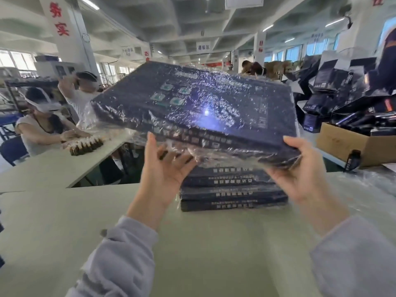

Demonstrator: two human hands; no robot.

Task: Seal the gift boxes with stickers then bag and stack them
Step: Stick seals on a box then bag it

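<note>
A flat dark blue gift box wrapped in a clear plastic bag is raised and tilted above the table, its far edge higher than the near one. My right hand grips its near right corner. My left hand is spread under its near left edge, fingers apart against the loose plastic. Directly below, a stack of several bagged blue boxes rests on the pale table, partly hidden by the raised box and my hands.
A cardboard carton of dark items and a pile of dark packages stand at the right, with a small dark bottle near the carton. Loose clear plastic lies at the right. Seated people work at a left table with small bottles.
</note>
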